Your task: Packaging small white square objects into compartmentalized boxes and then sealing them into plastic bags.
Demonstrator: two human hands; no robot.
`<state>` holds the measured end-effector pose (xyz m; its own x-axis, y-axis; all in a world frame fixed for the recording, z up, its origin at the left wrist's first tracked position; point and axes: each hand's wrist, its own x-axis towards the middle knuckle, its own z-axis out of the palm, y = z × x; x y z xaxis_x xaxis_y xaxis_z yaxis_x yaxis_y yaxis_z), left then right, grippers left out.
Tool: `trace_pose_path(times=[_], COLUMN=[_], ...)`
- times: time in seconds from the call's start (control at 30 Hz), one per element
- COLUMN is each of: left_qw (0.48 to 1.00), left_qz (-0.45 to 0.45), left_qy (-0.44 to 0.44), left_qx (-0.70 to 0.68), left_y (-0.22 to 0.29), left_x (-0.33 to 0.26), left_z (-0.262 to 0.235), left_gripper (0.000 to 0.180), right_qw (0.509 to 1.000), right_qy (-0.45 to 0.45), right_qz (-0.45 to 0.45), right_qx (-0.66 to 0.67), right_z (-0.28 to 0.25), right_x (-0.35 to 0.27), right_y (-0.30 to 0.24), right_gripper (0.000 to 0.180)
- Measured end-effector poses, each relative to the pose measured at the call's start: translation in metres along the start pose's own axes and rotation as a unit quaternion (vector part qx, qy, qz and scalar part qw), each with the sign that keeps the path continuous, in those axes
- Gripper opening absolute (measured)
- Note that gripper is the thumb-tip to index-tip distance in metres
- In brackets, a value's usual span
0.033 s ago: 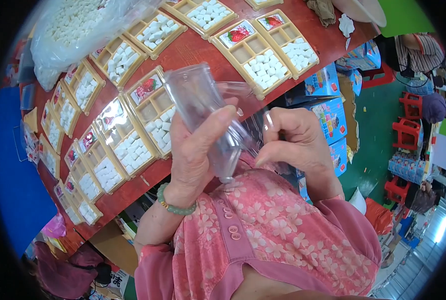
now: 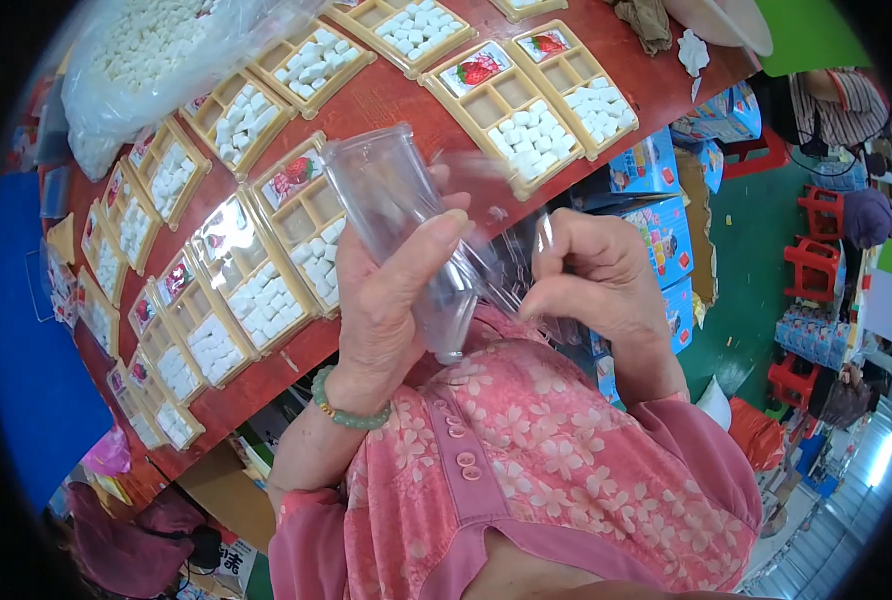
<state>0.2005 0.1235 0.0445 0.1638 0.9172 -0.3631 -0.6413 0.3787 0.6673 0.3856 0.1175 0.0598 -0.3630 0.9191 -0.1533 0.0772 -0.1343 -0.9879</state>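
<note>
My left hand point(image 2: 391, 290), with a green bead bracelet at its wrist, is closed around a stack of clear plastic covers point(image 2: 381, 185), held tilted before my chest. The thumb lies across the stack. My right hand point(image 2: 606, 275) pinches the edge of a clear plastic piece point(image 2: 511, 260) that stands partly apart from the stack; motion blurs it. Closest to my left hand on the table is a beige compartment tray point(image 2: 286, 215) with a strawberry-pictured card and small white pieces. Another such tray point(image 2: 481, 105) lies beyond the covers.
Several similar trays point(image 2: 216, 340) line the red table point(image 2: 386, 100). A clear bag of white pieces point(image 2: 151, 50) stands at the far left. Blue printed boxes point(image 2: 656, 240) are stacked beyond the table's right edge. Red stools point(image 2: 811, 265) stand on the green floor, near another person point(image 2: 836, 105).
My right hand has shifted slightly right and up, with the clear piece it pinches drawn a little farther from the stack. My left hand has barely moved.
</note>
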Motion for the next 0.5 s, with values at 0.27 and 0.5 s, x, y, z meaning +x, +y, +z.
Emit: trace_pose_path(times=[0.27,0.5], left_qw=[1.0,0.999], left_qz=[0.009,-0.004], left_qy=[-0.006,-0.007], left_qx=[-0.014,-0.031], left_y=[-0.001,-0.004], left_x=[0.003,0.005], left_z=[-0.003,-0.006], left_gripper=[0.051,0.056], right_qw=[0.994,0.983], right_qy=[0.108,0.144], right_qz=[-0.024,-0.031], right_qx=[-0.015,-0.109], right_z=[-0.042,-0.055], right_x=[0.03,0.064], right_y=[-0.001,0.008], right_gripper=[0.027,0.036])
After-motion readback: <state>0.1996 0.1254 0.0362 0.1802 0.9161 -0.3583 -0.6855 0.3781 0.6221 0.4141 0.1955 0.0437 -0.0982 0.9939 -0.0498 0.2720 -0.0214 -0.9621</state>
